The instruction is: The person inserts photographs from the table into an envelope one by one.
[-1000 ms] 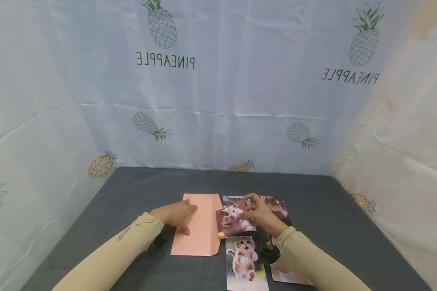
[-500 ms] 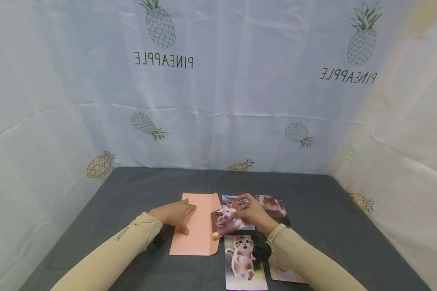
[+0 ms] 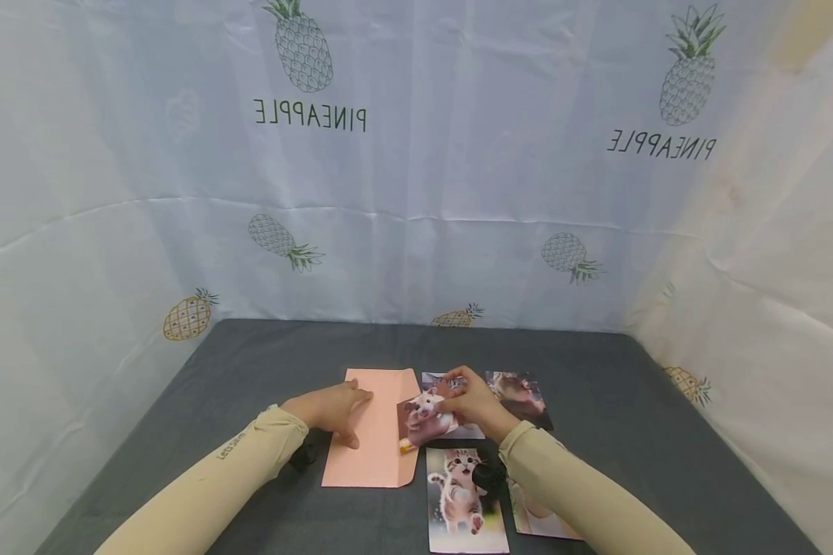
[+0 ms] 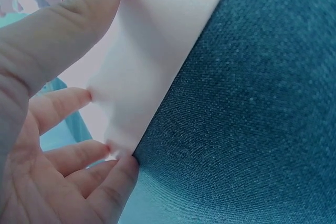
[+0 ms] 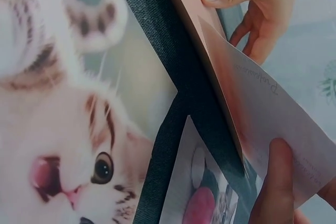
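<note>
My left hand (image 3: 328,408) presses on a pink paper envelope (image 3: 380,459), its thumb and fingertips spread over the left part. A flap runs along the envelope's right side. My right hand (image 3: 475,405) pinches the right edge of a hamster picture card (image 3: 422,416), held tilted. Its left part overlaps the envelope's flap side; I cannot tell whether it touches the paper. In the right wrist view, handwriting shows on the underside of the card (image 5: 278,100), above the flap side. In the left wrist view, the fingertips meet the envelope (image 4: 152,40) near its edge.
Below the right hand lies a kitten picture card (image 3: 458,509). A cat card (image 3: 470,432) lies partly beneath the held card. Further right are a brown animal card (image 3: 521,397) and a card (image 3: 537,520) partly covered by the right sleeve. A dark cloth (image 3: 264,509) covers the table.
My right hand has moved left, carrying the hamster card further over the envelope's flap side. My left hand has stayed on the envelope.
</note>
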Motion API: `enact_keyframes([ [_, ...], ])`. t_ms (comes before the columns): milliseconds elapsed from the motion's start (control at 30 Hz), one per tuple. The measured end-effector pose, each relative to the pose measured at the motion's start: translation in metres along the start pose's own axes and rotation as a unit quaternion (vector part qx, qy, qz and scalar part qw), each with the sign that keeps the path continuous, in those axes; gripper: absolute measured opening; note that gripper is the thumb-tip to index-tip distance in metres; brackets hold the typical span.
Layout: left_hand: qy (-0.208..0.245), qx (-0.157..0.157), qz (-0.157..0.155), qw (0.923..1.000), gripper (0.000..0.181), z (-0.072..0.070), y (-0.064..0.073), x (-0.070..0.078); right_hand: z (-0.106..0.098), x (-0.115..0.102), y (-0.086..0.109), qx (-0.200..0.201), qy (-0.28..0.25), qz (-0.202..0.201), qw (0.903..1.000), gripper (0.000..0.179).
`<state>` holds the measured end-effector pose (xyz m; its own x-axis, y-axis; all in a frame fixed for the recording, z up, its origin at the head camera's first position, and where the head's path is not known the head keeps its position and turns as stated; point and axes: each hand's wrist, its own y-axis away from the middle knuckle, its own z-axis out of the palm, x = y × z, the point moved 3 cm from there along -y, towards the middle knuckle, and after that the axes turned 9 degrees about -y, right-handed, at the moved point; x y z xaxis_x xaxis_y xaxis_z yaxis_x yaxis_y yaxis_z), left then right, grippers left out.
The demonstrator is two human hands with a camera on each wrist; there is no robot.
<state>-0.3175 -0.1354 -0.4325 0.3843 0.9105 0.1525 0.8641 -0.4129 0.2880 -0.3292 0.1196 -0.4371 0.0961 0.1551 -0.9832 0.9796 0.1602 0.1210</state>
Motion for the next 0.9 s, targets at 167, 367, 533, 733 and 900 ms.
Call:
enact_keyframes([
  [167,0.0,-0.002,-0.001,1.0,0.088,0.001,-0.001,0.0,0.001,0.001,-0.003,0.004,0.014,0.001,0.9999,0.052],
  [367,-0.003,-0.003,-0.004,1.0,0.088,0.001,-0.002,0.0,0.003,-0.003,-0.006,0.004,0.033,-0.002,0.9995,0.054],
  [533,-0.003,-0.003,-0.004,1.0,0.088,0.001,-0.003,-0.001,0.005,-0.006,-0.008,0.001,0.043,0.0,0.9991,0.057],
  [733,0.004,-0.002,-0.001,1.0,0.088,0.001,-0.003,-0.002,0.007,-0.009,-0.009,0.003,0.048,-0.007,0.9988,0.056],
  [900,0.005,-0.005,-0.006,1.0,0.088,0.001,-0.004,-0.003,0.009,-0.011,-0.01,0.004,0.048,-0.008,0.9988,0.055],
])
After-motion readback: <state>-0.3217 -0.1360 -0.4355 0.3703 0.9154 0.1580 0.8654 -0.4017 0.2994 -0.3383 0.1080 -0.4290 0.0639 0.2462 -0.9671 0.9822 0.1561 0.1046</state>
